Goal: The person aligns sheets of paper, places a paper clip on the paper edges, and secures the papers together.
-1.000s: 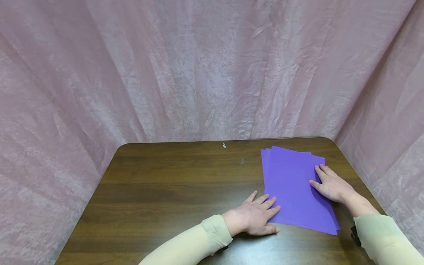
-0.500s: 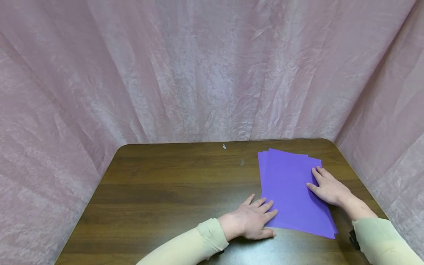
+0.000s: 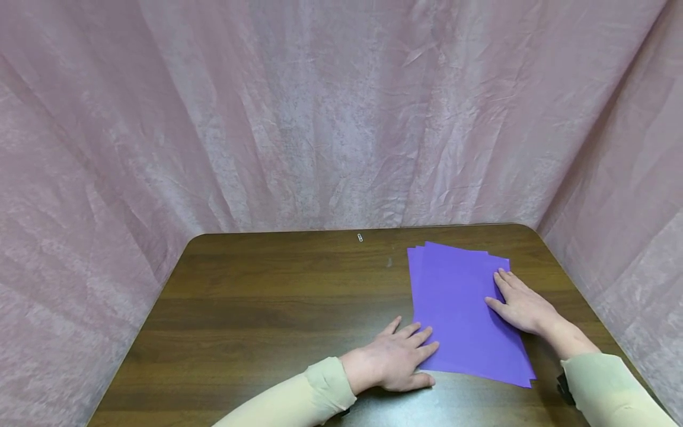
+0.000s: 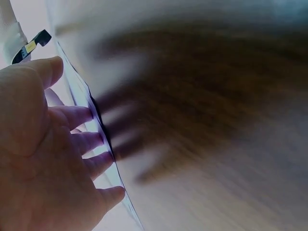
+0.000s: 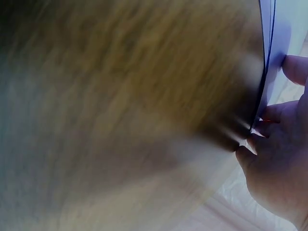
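Several purple paper sheets (image 3: 459,314) lie in a slightly fanned stack on the right half of the table, their edges uneven at the top left and lower right. My left hand (image 3: 395,359) is spread at the stack's lower left edge, fingertips on the paper. In the left wrist view the fingers of the left hand (image 4: 53,134) line up along the sheets' edge. My right hand (image 3: 523,302) rests with straight fingers on the upper right edge. Seen from the right wrist, the right hand (image 5: 281,144) touches the sheets' border (image 5: 269,57), where separate layers show.
The brown wooden table (image 3: 256,308) stretches away to the left. Near its far edge lies a small white paper clip (image 3: 360,237). Pink curtains (image 3: 331,118) hang behind the table and along both sides.
Both hands and the purple sheets have slid together a little to the left and slightly nearer. The fan of the stack looks about the same.
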A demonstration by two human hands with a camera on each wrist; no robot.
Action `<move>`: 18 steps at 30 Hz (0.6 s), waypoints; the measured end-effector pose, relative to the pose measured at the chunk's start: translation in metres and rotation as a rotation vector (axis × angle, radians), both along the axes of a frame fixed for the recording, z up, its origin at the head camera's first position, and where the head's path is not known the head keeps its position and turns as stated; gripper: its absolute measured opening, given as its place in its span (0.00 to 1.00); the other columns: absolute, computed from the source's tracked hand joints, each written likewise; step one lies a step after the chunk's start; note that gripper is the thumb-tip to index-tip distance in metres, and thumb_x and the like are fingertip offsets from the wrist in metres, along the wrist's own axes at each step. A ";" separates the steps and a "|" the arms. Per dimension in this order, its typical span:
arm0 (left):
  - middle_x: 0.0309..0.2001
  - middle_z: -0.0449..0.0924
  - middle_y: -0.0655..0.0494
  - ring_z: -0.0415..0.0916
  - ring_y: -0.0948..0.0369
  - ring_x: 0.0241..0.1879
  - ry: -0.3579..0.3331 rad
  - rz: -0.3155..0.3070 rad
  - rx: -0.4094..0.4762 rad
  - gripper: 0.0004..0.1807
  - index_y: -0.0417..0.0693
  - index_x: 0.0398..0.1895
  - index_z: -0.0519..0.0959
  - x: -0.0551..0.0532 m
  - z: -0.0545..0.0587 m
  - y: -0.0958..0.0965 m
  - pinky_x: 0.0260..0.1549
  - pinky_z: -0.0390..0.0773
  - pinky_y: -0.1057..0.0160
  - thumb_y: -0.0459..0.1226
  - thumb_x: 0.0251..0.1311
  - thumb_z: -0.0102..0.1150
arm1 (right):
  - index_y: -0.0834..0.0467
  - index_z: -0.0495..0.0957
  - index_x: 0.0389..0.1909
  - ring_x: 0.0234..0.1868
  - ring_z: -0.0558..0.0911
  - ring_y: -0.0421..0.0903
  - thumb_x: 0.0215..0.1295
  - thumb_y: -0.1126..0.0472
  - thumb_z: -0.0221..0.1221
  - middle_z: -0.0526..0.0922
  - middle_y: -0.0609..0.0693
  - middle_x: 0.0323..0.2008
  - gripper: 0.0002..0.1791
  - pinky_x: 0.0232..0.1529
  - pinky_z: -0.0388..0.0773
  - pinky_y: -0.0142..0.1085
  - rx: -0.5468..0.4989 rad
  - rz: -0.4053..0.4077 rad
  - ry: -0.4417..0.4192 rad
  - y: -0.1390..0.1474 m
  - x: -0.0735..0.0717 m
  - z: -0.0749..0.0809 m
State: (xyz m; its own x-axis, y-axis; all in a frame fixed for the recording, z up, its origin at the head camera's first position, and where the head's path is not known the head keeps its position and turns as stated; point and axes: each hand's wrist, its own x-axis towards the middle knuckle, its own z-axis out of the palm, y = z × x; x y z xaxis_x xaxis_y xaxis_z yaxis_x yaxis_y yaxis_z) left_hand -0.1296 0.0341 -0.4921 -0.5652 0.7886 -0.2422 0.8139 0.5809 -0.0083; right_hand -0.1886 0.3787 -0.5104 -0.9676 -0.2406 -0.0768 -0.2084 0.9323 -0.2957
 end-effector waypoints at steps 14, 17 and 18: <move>0.81 0.51 0.63 0.46 0.60 0.79 0.004 -0.005 0.029 0.39 0.68 0.81 0.57 0.004 0.000 -0.018 0.75 0.50 0.47 0.69 0.72 0.35 | 0.80 0.56 0.72 0.74 0.54 0.73 0.76 0.42 0.52 0.53 0.78 0.73 0.46 0.71 0.53 0.63 0.010 0.011 0.019 -0.017 0.001 0.004; 0.81 0.51 0.63 0.46 0.60 0.79 -0.006 -0.004 0.043 0.38 0.68 0.81 0.58 0.005 0.000 -0.022 0.75 0.50 0.47 0.69 0.72 0.36 | 0.79 0.56 0.72 0.74 0.54 0.73 0.76 0.41 0.52 0.53 0.78 0.74 0.46 0.72 0.53 0.63 0.014 0.014 0.021 -0.020 0.001 0.004; 0.81 0.51 0.63 0.46 0.60 0.79 -0.009 -0.004 0.048 0.38 0.68 0.81 0.58 0.005 0.000 -0.024 0.75 0.50 0.46 0.69 0.72 0.36 | 0.79 0.56 0.72 0.75 0.54 0.73 0.76 0.41 0.52 0.53 0.77 0.74 0.46 0.72 0.53 0.63 0.015 0.014 0.020 -0.021 0.001 0.004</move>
State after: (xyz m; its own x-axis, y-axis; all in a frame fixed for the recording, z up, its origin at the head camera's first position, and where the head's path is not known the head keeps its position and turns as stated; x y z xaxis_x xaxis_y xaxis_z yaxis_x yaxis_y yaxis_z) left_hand -0.1244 0.0105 -0.4920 -0.5601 0.8017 -0.2088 0.8162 0.5772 0.0268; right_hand -0.1875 0.3577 -0.5063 -0.9655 -0.2533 -0.0610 -0.2273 0.9333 -0.2778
